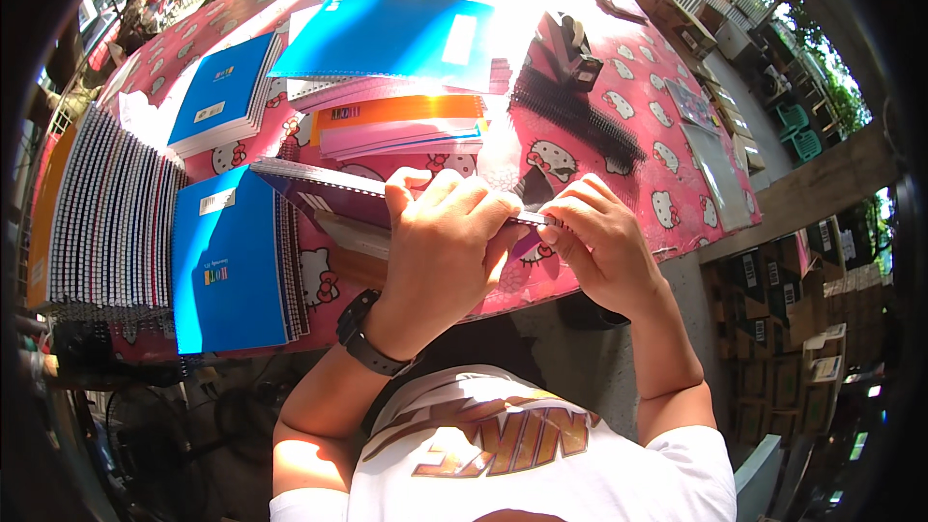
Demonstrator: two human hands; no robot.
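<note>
My left hand point(440, 232), with a black watch on its wrist, is closed round a dark-covered notebook point(324, 188). The notebook is held on edge over the table, its row of binding holes facing up and running left to right. At the right end of that bound edge, the thumb and fingers of my right hand point(601, 246) are pinched together. Whether they grip the page edge or the tip of a binding coil is too small to tell. Beyond my right hand lies a pile of loose black spiral coils point(585, 121).
Spiral-bound notebooks point(111, 222) stand packed in a row at the left, beside a blue-covered stack point(217, 271). More blue notebooks point(387, 39) and orange-topped ones point(401, 114) lie farther back. A black tape dispenser point(570, 58) stands behind the coils on the pink patterned tablecloth point(667, 159).
</note>
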